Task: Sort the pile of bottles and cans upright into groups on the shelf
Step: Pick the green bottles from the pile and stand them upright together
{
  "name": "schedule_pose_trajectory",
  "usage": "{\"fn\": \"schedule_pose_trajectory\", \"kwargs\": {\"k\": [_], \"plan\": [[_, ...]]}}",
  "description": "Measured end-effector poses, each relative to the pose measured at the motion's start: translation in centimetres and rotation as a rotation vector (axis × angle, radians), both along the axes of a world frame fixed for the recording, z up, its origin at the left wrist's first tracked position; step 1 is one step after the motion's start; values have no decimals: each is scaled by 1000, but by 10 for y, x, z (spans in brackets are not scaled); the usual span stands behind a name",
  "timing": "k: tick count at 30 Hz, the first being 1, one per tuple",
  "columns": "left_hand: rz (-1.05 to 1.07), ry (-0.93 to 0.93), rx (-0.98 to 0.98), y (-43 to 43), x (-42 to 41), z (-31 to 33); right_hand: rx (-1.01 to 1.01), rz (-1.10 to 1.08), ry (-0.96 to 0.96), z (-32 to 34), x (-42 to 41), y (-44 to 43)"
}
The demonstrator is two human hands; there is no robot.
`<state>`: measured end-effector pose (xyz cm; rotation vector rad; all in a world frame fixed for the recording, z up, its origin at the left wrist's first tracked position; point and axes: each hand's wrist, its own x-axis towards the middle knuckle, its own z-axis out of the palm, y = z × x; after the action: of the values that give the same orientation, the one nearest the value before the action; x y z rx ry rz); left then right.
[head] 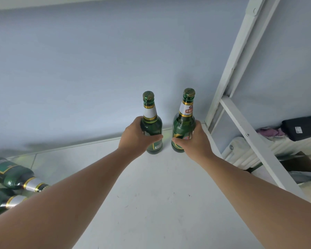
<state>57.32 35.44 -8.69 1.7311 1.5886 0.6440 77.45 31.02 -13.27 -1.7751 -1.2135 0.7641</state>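
Nearest the camera, two bare forearms stretch forward over the white shelf board (151,198), which shows a few small dark marks. At the left edge, beside the left forearm, two green glass beer bottles lie on their sides: the upper lying bottle (13,175) points its silver-foiled neck to the right, and the lower lying bottle (2,201) lies just below it, partly cut off by the frame edge.

Further in, the left hand (135,137) grips the left beer bottle (153,125) around its body, fingers curled round the glass and thumb across the front above the barcode label. The bottle stands upright, capped, with its base on the board near the back right corner. Just beside it, the right hand (196,141) wraps round the right beer bottle (184,121), fingers closed over its lower label. This capped bottle is also upright, but whether its base touches the board cannot be told. The two bottles are close together, with a narrow gap between them.

Behind them rises a pale blue wall (97,69). To the right stands the white metal shelf post (241,56) with a slanted crossbar (250,139); beyond it is a black box (303,128).
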Motion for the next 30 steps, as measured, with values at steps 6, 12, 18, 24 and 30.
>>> {"fn": "schedule_pose_trajectory", "kwargs": {"k": [6,12,18,24,30], "plan": [[-32,36,-41,3,-3,-1,-32,-4,19,-4,-1,1],[-117,28,-133,8,-9,7,-69,-19,40,-1,-4,2],[-115,78,-182,0,-38,7,-186,-98,17,-4,-12,-13],[-94,123,-132,-45,-104,7,-240,-236,-54,-18,-26,-45],[-79,117,-135,-107,-179,8,-311,-216,-47,-22,-89,-82]]}}
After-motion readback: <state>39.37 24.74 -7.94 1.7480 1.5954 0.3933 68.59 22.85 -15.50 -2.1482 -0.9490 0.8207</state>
